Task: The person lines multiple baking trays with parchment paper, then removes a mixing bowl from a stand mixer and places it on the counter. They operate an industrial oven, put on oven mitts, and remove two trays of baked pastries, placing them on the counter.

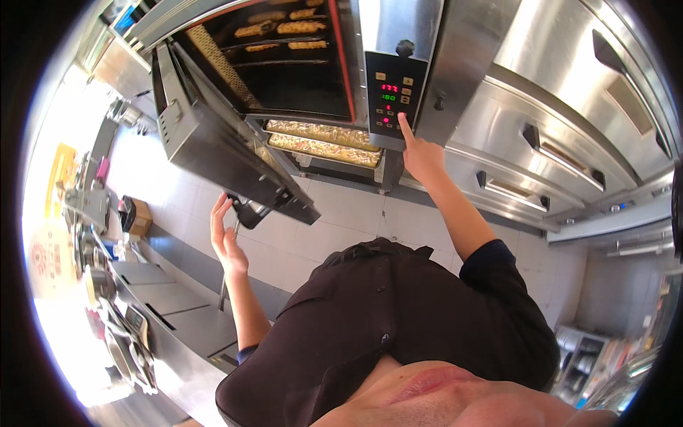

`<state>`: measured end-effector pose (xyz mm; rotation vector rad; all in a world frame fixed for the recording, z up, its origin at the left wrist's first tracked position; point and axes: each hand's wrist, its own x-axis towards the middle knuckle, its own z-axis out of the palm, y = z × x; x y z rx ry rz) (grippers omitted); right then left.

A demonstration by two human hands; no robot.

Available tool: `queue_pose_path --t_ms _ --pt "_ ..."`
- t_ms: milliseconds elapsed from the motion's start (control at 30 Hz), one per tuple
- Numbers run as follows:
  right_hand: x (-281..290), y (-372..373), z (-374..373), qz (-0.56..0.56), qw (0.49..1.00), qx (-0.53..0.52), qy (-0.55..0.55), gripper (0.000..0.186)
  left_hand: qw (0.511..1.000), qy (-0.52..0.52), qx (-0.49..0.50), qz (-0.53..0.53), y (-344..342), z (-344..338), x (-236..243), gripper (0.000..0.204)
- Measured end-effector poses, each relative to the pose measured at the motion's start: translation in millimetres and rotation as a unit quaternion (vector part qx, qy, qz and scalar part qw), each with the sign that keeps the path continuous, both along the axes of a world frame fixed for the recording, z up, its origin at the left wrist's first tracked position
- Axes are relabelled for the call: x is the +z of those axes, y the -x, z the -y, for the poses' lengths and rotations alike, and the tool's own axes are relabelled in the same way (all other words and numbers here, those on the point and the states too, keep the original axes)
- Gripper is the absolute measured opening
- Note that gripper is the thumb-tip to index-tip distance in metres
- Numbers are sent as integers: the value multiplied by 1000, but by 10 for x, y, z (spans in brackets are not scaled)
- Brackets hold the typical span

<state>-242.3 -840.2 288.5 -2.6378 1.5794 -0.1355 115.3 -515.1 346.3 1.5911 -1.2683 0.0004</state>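
Observation:
My right hand (425,158) stretches its index finger to the lower part of the black control panel (386,135), the other fingers curled with nothing visible in them. Red and green digits glow on the panel. To its left, the oven door (226,160) stands swung out from the oven (284,85). My left hand (228,238) is beside the door's black handle (247,215), fingers extended and apart; fingertips are at or very near it. Browned pastries (302,27) lie on racks in the upper oven chamber. Below the oven sit trays of pale, topped dough (324,147).
Steel deck ovens with protruding handles (565,160) line the right side. A steel counter (178,313) runs along the lower left, with a scale (135,320) on it. On the tiled floor (341,213) at left stands a cardboard box (139,217).

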Motion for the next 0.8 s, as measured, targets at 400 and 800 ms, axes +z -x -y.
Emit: queue_pose_path --t_ms 400,800 --pt "907 437 -122 267 951 69 141 44 862 243 205 -396 -1454 -1093 -804 40" --pt "5186 2746 887 248 737 -64 626 32 797 309 256 -451 -2358 -1502 -626 53"
